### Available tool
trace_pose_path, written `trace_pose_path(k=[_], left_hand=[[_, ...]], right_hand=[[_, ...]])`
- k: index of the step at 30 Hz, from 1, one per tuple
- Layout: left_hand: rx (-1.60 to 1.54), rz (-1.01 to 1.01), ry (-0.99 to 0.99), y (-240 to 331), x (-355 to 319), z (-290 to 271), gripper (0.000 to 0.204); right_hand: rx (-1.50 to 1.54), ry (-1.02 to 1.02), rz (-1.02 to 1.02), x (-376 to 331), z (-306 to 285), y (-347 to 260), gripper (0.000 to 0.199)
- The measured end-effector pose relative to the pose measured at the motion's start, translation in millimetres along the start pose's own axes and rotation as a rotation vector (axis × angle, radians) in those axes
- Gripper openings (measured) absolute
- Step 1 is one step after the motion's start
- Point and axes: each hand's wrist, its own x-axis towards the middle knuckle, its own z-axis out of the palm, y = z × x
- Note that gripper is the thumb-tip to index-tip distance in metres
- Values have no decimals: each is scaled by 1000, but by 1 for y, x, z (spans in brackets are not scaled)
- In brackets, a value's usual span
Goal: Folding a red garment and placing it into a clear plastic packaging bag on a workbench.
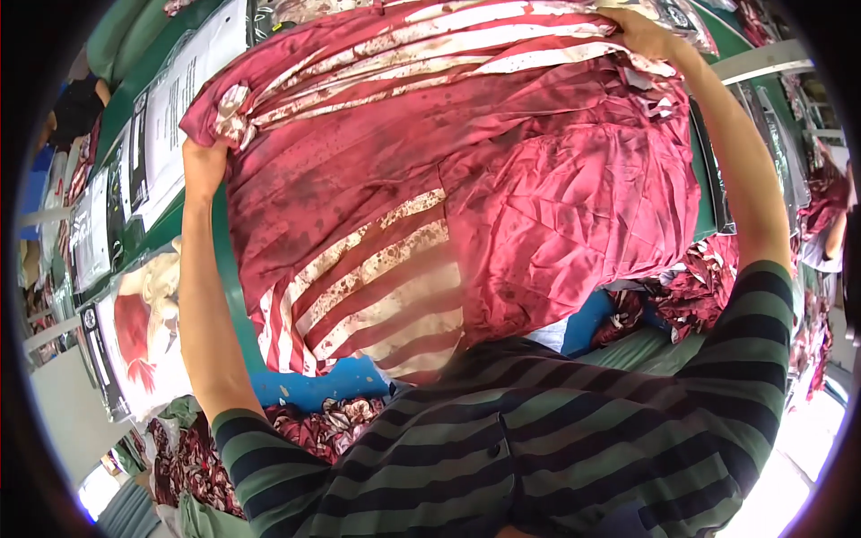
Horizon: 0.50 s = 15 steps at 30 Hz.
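With the left hand (203, 166) pinching the nine o'clock edge and the right hand (647, 34) gripping the one o'clock corner of the crimson, cream-striped satin garment (466, 179) over the green worktop (235, 269), closed fingers should probably pull evenly to smooth wrinkles.

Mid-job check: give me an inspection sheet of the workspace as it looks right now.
Surface: green table, mostly covered.
Job's things: red garment with cream stripes, spread out between both hands.
Clutter: clear-bagged items with paper sheets at left; heap of patterned red fabric at right.
Grippers: left hand grips the garment's left edge; right hand grips its far right corner.
Cables: nothing seen.
Surroundings: another person at far left.
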Motion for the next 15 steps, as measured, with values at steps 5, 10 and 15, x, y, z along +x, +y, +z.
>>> trace_pose_path(k=[5,10,15], left_hand=[[-53,-76,-35,-13,-29,8,32],[265,624,299,48,-63,4,43],[302,18,162,7,-127,-3,37]], right_hand=[[-577,722,-108,-37,81,-6,24],[-528,989,20,-80,87,-30,16],[-444,944,-90,-122,112,-51,22]])
